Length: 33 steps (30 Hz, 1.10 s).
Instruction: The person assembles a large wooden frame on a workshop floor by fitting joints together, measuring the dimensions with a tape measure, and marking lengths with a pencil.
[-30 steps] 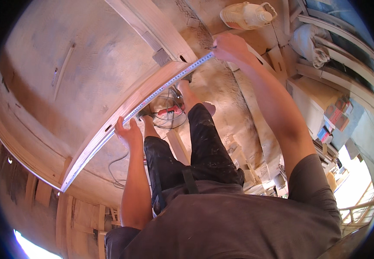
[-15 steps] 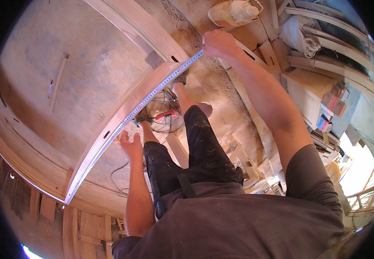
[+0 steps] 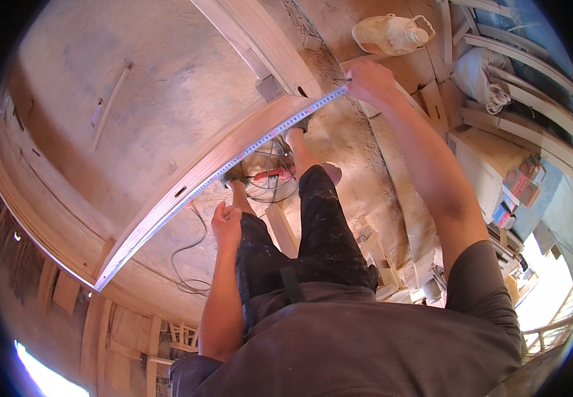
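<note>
A tape measure's blade [image 3: 260, 143] runs along the near edge of a long wooden beam [image 3: 233, 142], which joins a second beam [image 3: 260, 40] at a corner on the far side. My right hand [image 3: 372, 85] is closed on the tape measure just past that corner; its fingers hide the case. Down at the far left, the blade reaches the beam's other end. My left hand [image 3: 225, 226] hangs just on my side of the beam, apart from it, with its fingers loosely bent and nothing visible in them. A dark slot is cut in the beam near it.
Below the beam, a red power tool [image 3: 272, 175] and its looped cable lie on the dusty floor by my feet. A dusty plastic jug [image 3: 392, 34] stands at the far right. Timber pieces and a white sack [image 3: 482, 73] are stacked on the right; wooden offcuts [image 3: 379, 251] lie beside my legs.
The whole view has shifted, so the scene sits farther right. My left hand has drawn back slightly from the beam and its fingers are more bent. My right hand still holds the tape measure.
</note>
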Each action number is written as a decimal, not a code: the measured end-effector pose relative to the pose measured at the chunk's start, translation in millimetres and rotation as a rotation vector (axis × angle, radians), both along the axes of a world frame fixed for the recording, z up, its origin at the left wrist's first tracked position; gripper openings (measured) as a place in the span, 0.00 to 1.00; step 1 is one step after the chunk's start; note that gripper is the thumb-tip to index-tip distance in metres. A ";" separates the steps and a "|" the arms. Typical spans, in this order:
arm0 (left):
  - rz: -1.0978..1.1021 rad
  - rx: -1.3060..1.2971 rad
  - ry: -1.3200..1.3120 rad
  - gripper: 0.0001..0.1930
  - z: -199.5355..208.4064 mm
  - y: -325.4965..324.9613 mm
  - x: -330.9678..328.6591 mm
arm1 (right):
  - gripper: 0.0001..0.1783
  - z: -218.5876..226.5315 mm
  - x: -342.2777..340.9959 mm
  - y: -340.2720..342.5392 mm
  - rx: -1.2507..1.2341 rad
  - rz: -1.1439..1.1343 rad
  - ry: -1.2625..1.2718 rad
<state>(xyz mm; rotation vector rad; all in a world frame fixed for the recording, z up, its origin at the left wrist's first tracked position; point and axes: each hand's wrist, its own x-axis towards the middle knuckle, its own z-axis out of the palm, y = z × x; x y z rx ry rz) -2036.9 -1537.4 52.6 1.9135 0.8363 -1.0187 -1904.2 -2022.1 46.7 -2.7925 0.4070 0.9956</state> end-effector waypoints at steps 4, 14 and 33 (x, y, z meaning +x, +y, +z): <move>0.040 -0.032 0.001 0.31 2.0 2.4 -5.8 | 0.11 9.7 -12.6 5.8 -0.020 0.046 0.023; 0.011 -0.024 0.037 0.35 8.8 35.4 -25.4 | 0.11 21.7 -7.2 12.6 -0.048 0.030 0.102; 0.077 -0.035 0.061 0.33 15.9 29.0 -15.0 | 0.11 9.1 -12.7 5.9 -0.030 0.041 0.099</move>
